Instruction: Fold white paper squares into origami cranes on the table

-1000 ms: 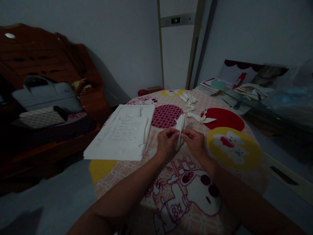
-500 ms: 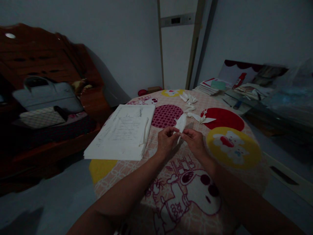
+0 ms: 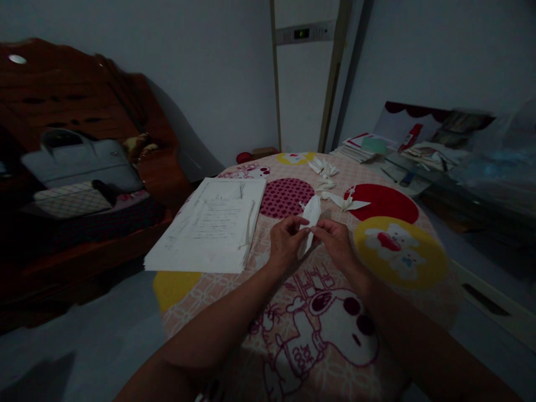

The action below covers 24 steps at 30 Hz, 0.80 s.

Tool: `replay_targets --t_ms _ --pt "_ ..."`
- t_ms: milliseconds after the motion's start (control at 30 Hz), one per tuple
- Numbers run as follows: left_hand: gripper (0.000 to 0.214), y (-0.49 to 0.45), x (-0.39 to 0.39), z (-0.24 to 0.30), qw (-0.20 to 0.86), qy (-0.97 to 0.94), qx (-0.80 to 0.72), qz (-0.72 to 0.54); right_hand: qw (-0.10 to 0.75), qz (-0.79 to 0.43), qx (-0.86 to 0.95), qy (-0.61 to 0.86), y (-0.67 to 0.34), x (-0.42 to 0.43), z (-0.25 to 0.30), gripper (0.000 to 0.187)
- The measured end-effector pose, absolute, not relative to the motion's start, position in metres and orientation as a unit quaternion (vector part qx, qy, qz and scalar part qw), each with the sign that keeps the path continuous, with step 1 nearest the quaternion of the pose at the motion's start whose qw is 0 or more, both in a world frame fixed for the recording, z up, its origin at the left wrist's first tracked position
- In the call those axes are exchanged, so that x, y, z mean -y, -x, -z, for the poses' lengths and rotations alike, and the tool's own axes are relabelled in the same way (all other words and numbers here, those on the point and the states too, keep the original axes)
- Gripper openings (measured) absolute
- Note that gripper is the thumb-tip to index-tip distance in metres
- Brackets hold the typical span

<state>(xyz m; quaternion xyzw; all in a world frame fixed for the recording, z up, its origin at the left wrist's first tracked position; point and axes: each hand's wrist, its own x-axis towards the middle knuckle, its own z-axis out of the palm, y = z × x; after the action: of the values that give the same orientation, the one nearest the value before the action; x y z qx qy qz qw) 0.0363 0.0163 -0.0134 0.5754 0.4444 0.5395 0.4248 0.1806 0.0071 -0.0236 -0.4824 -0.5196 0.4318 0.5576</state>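
A narrow folded piece of white paper (image 3: pixel 311 213) stands upright between my two hands over the middle of a round table. My left hand (image 3: pixel 285 244) pinches its left side with closed fingers. My right hand (image 3: pixel 335 240) pinches its right side the same way. Both forearms reach in from the bottom of the view. Just beyond my hands lie several finished white folded paper shapes (image 3: pixel 342 202), with more folded paper shapes (image 3: pixel 322 167) near the table's far edge.
A patterned cartoon tablecloth (image 3: pixel 318 329) covers the table. A thick stack of white paper sheets (image 3: pixel 213 226) lies at my left. A wooden bench (image 3: pixel 84 167) with a grey bag (image 3: pixel 79 162) stands far left. Books and clutter (image 3: pixel 419 151) fill a low surface at right.
The folded paper has tilted and shifted slightly up and right between my fingers, which have worked along its lower part. My arms stay in the same place.
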Motion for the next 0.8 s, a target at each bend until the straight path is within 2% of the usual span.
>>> replay_targets --t_ms 133,233,567,800 --pt "0.025 -0.037 -0.015 0.010 0.541 -0.498 -0.391 -0.553 0.559 -0.460 0.500 0.475 -0.183 -0.006 0.020 0.018" --pt "0.029 -0.035 -0.017 0.008 0.576 -0.471 -0.363 -0.560 0.561 -0.481 0.489 0.465 -0.183 -0.004 0.015 0.018" --pt "0.027 -0.032 -0.017 0.009 0.586 -0.466 -0.354 -0.561 0.562 -0.510 0.480 0.441 -0.183 -0.002 0.016 0.018" --pt "0.030 -0.030 -0.018 0.008 0.574 -0.471 -0.370 -0.558 0.562 -0.511 0.485 0.434 -0.182 -0.003 0.016 0.026"
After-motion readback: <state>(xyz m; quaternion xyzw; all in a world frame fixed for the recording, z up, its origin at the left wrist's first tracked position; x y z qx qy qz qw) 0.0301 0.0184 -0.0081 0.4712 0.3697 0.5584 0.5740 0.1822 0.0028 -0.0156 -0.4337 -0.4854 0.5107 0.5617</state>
